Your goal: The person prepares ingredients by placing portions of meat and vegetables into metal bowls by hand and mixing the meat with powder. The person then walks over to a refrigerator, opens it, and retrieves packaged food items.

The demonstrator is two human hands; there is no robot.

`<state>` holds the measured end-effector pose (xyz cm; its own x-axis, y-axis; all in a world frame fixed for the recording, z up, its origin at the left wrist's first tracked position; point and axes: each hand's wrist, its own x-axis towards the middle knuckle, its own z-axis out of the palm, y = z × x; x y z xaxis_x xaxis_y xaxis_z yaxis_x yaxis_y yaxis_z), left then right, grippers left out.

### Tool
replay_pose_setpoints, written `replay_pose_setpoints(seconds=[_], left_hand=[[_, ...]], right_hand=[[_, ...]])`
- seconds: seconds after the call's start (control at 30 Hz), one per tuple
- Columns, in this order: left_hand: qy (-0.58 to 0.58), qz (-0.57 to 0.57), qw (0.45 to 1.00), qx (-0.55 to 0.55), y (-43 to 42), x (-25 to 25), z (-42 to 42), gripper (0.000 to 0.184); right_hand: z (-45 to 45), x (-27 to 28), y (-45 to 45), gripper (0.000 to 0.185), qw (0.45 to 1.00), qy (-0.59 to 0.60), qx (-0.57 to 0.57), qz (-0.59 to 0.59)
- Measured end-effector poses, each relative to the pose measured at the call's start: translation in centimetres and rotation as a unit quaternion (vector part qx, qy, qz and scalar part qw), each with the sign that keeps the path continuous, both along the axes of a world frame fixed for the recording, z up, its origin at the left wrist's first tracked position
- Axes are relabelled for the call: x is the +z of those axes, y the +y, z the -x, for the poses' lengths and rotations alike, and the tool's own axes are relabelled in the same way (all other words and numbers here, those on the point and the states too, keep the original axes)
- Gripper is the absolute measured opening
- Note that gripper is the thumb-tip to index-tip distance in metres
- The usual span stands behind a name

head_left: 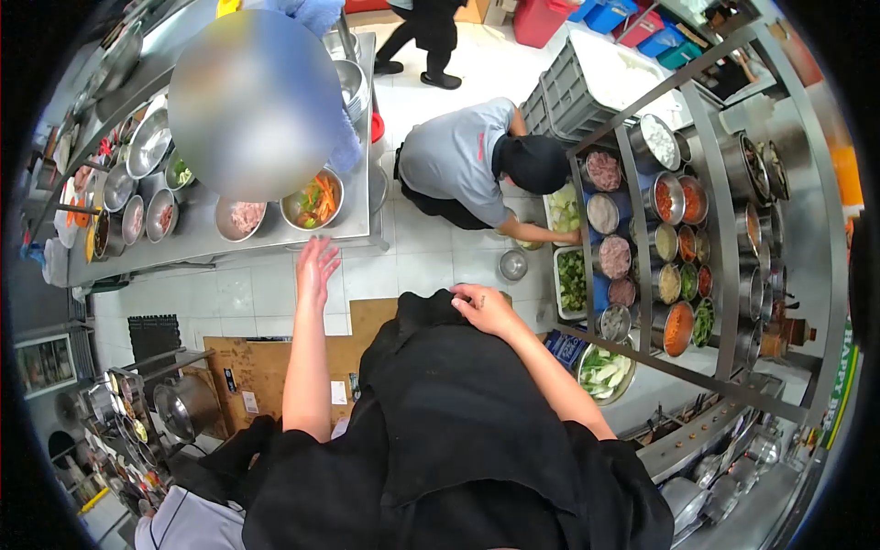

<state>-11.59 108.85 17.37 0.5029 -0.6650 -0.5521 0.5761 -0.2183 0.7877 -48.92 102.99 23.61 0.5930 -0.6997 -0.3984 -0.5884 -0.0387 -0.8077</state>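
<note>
My left hand (317, 270) is raised just in front of the steel counter's edge, below a bowl of sliced vegetables (314, 200). Its fingers are spread and hold nothing. A bowl of pinkish meat (242, 218) stands to the left of that bowl. My right hand (481, 308) rests at the black apron (467, 394), near its upper edge. The fingers of that hand are bent against the dark cloth, and whether they grip it cannot be made out.
A co-worker (458, 165) bends toward a tray of green vegetables (564, 213) beside the metal rack (724, 229) of filled bowls. Another person (431, 32) stands farther back. A small steel bowl (513, 265) is near the rack. Cardboard (266, 367) covers floor at left.
</note>
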Motion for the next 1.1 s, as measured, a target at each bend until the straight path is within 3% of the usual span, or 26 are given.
replay_pose_setpoints(seconds=[0.13,0.23,0.27,0.33,0.4,0.47,0.5,0.63,0.67,0.73,0.8,0.87,1.0,1.1], left_hand=[[-0.043,-0.066,0.995,0.069,4.4,-0.7,3.0,0.050],[-0.065,-0.086,0.988,0.111,6.4,-0.9,5.4,0.044],[-0.074,-0.089,0.984,0.133,6.8,-0.8,6.3,0.037],[-0.087,-0.096,0.978,0.163,7.7,-0.5,7.7,0.030],[-0.077,-0.054,0.981,0.172,7.4,-0.7,8.4,0.014],[-0.095,-0.054,0.982,0.152,6.0,0.5,8.7,0.005],[-0.114,-0.055,0.989,0.082,5.2,1.2,8.5,0.005],[-0.174,-0.096,0.976,-0.094,3.9,1.4,6.1,0.015],[-0.175,-0.098,0.976,-0.083,4.2,0.8,5.1,0.015],[-0.273,-0.147,0.928,-0.205,5.1,-0.6,2.7,0.027],[-0.318,-0.150,0.910,-0.221,6.0,-1.2,0.8,0.027],[-0.419,-0.177,0.841,-0.293,6.0,-0.1,-0.4,0.027],[-0.437,-0.163,0.833,-0.298,4.0,2.2,-1.6,0.029],[-0.426,-0.142,0.859,-0.245,1.4,3.3,-1.6,0.027]], right_hand=[[0.4,0.0,-4.3,0.032,0.998,-0.018,0.042,0.050],[0.1,-1.3,-7.8,0.028,0.982,-0.022,0.152,0.109],[-0.2,-1.1,-8.4,0.028,0.982,-0.026,0.155,0.106],[-1.5,-0.2,-9.5,0.029,0.959,0.090,0.231,0.138],[-2.9,0.3,-10.0,0.029,0.954,0.077,0.255,0.139],[-4.3,-0.3,-10.5,0.029,0.951,0.067,0.268,0.136],[-5.0,-1.3,-10.5,0.029,0.955,0.044,0.265,0.124],[-7.9,-2.1,-12.4,0.033,0.957,0.027,0.281,0.064],[-8.8,-1.7,-13.1,0.033,0.954,0.024,0.290,0.065],[-10.4,-0.5,-14.4,0.035,0.950,0.098,0.272,0.116],[-11.5,-1.7,-15.6,0.035,0.946,0.097,0.272,0.148],[-13.0,-1.3,-16.8,0.034,0.957,0.079,0.248,0.130],[-15.9,-1.1,-18.4,0.035,0.965,0.067,0.223,0.118],[-17.6,-1.5,-19.2,0.036,0.959,0.087,0.238,0.126]])
